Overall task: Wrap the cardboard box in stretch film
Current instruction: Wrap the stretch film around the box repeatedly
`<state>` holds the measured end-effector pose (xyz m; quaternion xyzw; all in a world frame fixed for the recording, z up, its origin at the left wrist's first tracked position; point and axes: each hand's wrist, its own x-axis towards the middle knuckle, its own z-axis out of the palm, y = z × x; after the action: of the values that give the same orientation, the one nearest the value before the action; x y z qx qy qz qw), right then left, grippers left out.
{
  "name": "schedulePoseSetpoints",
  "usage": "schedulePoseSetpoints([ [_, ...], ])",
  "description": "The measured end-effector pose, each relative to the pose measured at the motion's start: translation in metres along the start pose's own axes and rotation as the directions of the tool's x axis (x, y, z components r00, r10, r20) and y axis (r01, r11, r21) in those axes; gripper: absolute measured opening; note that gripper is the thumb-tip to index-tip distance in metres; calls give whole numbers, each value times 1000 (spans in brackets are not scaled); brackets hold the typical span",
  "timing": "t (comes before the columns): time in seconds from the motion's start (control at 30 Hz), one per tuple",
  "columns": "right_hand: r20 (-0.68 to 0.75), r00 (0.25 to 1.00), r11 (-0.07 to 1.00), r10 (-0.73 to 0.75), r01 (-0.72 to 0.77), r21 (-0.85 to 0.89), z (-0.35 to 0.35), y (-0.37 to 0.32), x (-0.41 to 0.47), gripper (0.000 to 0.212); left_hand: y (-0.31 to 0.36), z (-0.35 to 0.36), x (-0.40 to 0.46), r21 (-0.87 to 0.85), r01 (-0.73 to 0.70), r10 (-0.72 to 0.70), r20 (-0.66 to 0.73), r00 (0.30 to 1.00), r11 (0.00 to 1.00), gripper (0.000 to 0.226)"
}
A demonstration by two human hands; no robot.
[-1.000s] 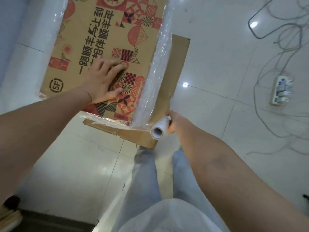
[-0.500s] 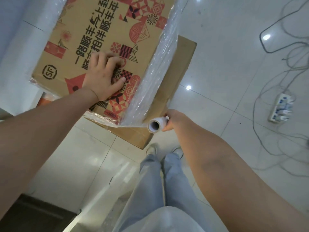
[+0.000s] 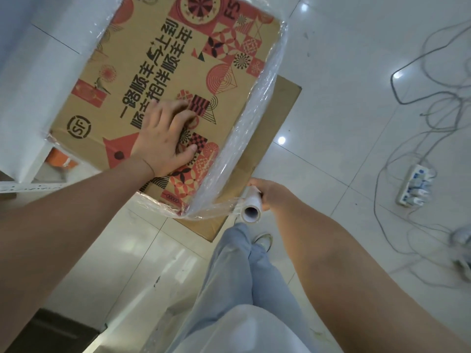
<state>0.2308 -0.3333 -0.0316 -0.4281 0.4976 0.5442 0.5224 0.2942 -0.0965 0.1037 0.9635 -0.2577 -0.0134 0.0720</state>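
Right grip: right hand [image 3: 271, 193] curls its fingers round the stretch film roll [image 3: 251, 208], a slim white tube with a hollow round core end facing the camera.
Left grip: left hand [image 3: 167, 141] lies flat, fingers spread and straight, pressing on the top of the cardboard box [image 3: 163, 80]; it holds nothing.
Box: brown corrugated board, rectangular, printed with red and black geometric patterns and bold black characters.
Film: clear, glossy, wrinkled stretch film [image 3: 244, 128] runs along the box's right side and near corner, stretched taut to the roll just beside that corner.
Under box: plain brown cardboard sheet [image 3: 277, 115] juts out to the right.
Floor: shiny pale tiles [image 3: 344, 123], with grey cables [image 3: 433, 103] and a white power strip [image 3: 414, 186] well apart to the right.
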Motion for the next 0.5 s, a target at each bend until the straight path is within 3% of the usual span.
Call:
schedulePoseSetpoints([
  [0.1, 9, 998, 992, -56, 56, -117, 0, -7, -5, 16, 2, -2, 1, 0, 1, -1, 25, 1000, 1000, 55],
  [0.23, 3, 1000, 999, 18, -17, -43, -22, -20, -14, 15, 4, -2, 1, 10, -4, 3, 55, 998, 1000, 56],
  [0.33, -13, 1000, 1000, 29, -29, -13, -31, -26, -9, 26, 4, -1, 3, 11, 11, -12, 60, 998, 1000, 56],
  [0.5, 11, 989, 981, -149, 149, -126, -25, -22, -6, 21, 6, 1, 0, 36, 16, -18, 53, 998, 999, 57],
])
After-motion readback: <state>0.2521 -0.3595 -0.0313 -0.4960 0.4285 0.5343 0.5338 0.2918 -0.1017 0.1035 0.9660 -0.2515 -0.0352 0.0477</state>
